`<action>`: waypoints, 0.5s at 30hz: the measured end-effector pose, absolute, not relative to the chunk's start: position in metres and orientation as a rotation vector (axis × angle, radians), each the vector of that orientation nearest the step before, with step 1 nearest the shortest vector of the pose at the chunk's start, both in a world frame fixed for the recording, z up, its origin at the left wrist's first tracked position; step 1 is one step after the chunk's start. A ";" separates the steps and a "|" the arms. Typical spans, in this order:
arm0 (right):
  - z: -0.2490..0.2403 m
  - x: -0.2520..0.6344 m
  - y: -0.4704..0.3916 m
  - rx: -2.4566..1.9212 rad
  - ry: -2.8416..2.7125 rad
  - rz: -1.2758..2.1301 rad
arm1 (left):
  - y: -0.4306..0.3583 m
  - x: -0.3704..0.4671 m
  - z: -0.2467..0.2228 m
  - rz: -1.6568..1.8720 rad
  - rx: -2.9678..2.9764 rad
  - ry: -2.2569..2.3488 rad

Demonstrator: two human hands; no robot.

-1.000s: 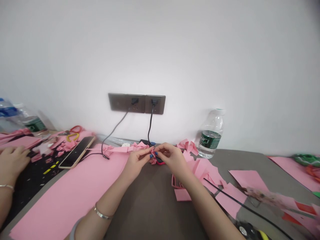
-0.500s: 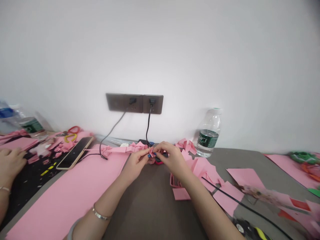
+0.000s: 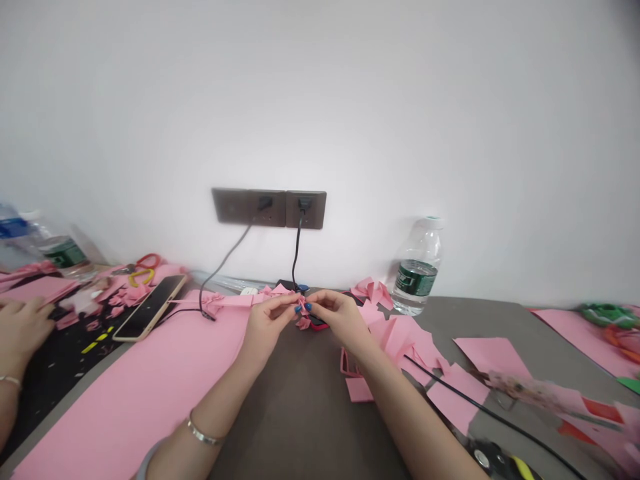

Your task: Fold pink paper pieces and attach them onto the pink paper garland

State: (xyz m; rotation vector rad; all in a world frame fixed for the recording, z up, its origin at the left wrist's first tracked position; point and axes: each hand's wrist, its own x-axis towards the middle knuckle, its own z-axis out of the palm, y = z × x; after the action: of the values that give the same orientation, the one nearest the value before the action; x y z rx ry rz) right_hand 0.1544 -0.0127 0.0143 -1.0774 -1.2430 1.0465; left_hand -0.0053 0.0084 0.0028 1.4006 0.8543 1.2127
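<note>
Between my two hands is a small folded piece of pink paper (image 3: 303, 305), partly hidden by the fingers. My left hand (image 3: 269, 325) pinches its left side between thumb and fingers. From the right, my right hand (image 3: 337, 317) grips it the same way, the two thumbs with blue nails nearly touching. Just behind and below the hands lies a dark object with a red edge (image 3: 319, 326), mostly covered. A large pink paper sheet (image 3: 145, 393) spreads on the table to the left of my left forearm.
A water bottle (image 3: 415, 273) stands by the wall, right of my hands. Pink paper pieces (image 3: 407, 340) and a black rod (image 3: 480, 403) lie on the right. A phone (image 3: 150, 308) and scissors (image 3: 143, 275) lie left. Another person's hand (image 3: 25, 327) rests at far left.
My right hand has lowered slightly and its fingers have shifted, so both thumbs now meet at the pink paper. My left hand stays in nearly the same place.
</note>
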 end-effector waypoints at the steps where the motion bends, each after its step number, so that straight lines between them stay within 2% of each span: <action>1: 0.015 0.154 -0.013 -1.085 -1.264 1.011 | 0.008 -0.005 0.003 1.198 1.388 0.853; 10: 0.018 0.158 -0.018 -1.118 -1.582 0.572 | 0.008 -0.005 0.006 1.059 1.243 0.806; 15: 0.020 0.159 -0.018 -1.102 -1.624 0.535 | 0.008 -0.005 0.005 1.048 1.168 0.786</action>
State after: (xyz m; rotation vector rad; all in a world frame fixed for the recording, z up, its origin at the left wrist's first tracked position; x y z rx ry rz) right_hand 0.1594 -0.0179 0.0197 -1.1016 -1.6236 0.5354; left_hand -0.0049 0.0075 0.0052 1.1677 0.7860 1.0481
